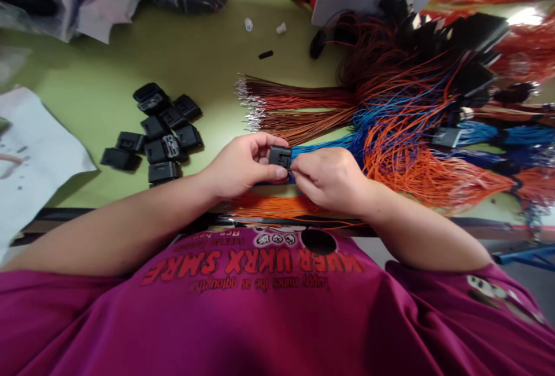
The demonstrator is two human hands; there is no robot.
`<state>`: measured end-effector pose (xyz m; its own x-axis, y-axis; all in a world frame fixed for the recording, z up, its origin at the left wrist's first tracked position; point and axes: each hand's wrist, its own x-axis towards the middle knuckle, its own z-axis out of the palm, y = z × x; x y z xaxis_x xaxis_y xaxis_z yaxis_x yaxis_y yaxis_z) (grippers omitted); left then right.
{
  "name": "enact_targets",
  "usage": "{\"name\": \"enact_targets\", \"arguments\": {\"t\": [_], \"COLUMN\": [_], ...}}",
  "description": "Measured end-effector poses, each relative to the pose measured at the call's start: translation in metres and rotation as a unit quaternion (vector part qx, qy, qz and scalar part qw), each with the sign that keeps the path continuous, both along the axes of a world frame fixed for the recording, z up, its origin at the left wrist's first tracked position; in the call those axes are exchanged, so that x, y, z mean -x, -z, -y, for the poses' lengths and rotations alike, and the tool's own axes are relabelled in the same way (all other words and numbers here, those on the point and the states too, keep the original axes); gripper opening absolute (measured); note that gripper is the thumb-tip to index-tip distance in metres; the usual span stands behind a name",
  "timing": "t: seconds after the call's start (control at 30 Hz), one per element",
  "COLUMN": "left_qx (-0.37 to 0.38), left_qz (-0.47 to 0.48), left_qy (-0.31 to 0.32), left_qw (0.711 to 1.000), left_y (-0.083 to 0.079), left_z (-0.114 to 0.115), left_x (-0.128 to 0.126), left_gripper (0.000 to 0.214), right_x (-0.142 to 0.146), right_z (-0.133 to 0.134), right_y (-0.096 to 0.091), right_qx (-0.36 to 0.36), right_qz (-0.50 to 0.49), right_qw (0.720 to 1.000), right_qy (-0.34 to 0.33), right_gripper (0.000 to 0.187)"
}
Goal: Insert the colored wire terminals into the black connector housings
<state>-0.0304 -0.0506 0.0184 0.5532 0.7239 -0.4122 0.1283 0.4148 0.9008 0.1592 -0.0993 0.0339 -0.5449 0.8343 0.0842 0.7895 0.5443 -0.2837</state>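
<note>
Between the thumb and fingers of my left hand (244, 165) is a black plastic connector housing (280, 157). My right hand (332, 179) is closed in a pinch at the housing's right edge; what its fingertips hold is hidden behind them. Blue wires (323, 146) run just behind both hands. Farther back lie brown and red wires (299, 89) with bare metal terminals (251, 104) at their left ends. Orange wires (273, 206) stretch along the table edge below my hands.
Several black connector housings (165, 133) lie in a loose pile at the left. A thick tangle of orange wires (429, 173) covers the right side. Two small white pieces (281, 28) and a black strip (266, 54) lie at the back. White paper (39, 156) is at far left.
</note>
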Motion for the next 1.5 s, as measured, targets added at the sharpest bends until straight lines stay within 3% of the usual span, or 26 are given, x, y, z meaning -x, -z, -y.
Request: {"name": "enact_targets", "arguments": {"t": [0.3, 0.53, 0.73, 0.93, 1.5], "left_qx": [-0.016, 0.004, -0.015, 0.012, 0.02], "left_qz": [0.016, -0.003, -0.022, -0.018, 0.01], "left_qy": [-0.02, -0.019, -0.028, -0.027, -0.027], "left_qw": [1.0, 1.0, 0.999, 0.999, 0.999], "left_y": [0.0014, -0.0038, -0.0073, -0.0064, -0.0065], "left_z": [-0.0011, 0.0009, 0.0007, 0.0019, 0.0019], "left_x": [0.0011, -0.0033, -0.0038, -0.006, -0.0054], "left_gripper": [0.057, 0.052, 0.055, 0.052, 0.05], "right_x": [-0.0012, 0.0031, 0.001, 0.0039, 0.0014], "right_z": [-0.0017, -0.0018, -0.0011, 0.0003, -0.0002], "right_y": [0.0039, 0.0107, 0.0081, 0.0067, 0.0096], "right_qx": [0.016, 0.028, 0.034, 0.028, 0.021], "right_qz": [-0.117, -0.09, -0.094, -0.037, -0.062], "right_qw": [0.992, 0.995, 0.994, 0.999, 0.998], "right_qy": [0.048, 0.023, 0.042, 0.026, 0.02], "right_gripper": [0.019, 0.021, 0.021, 0.024, 0.022]}}
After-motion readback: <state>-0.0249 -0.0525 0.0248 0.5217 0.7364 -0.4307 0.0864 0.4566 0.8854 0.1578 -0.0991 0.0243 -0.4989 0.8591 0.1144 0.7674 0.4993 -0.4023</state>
